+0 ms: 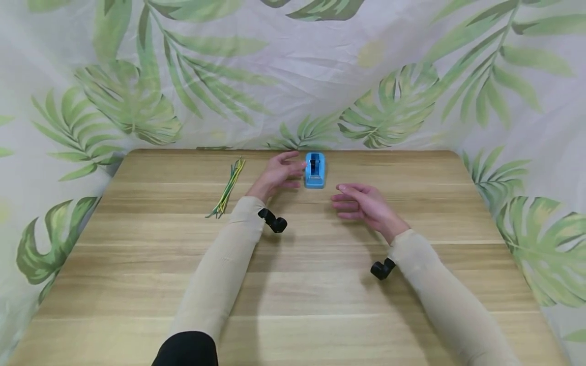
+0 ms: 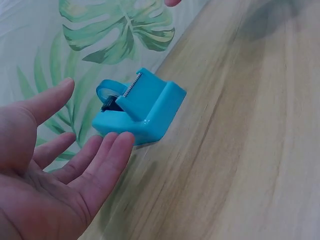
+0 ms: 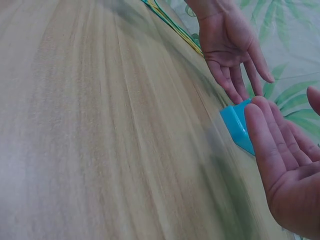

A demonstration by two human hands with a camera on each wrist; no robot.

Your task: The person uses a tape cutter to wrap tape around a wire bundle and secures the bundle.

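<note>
A blue tape dispenser [image 1: 315,179] stands near the back edge of the wooden table, its toothed cutter [image 2: 133,86] facing the person. Just left of it is my left hand [image 1: 280,174], fingers extended toward its side; whether the fingertips touch it I cannot tell. My right hand [image 1: 366,206] hovers to the right and nearer the front, fingers loosely extended, holding nothing. In the right wrist view that hand [image 3: 287,155] partly hides the dispenser [image 3: 236,127].
Several thin green and yellow strands [image 1: 227,189] lie in a bundle on the table [image 1: 316,284] left of the left hand. A white cloth with green leaf prints [image 1: 302,76] hangs behind the table's back edge and along both sides.
</note>
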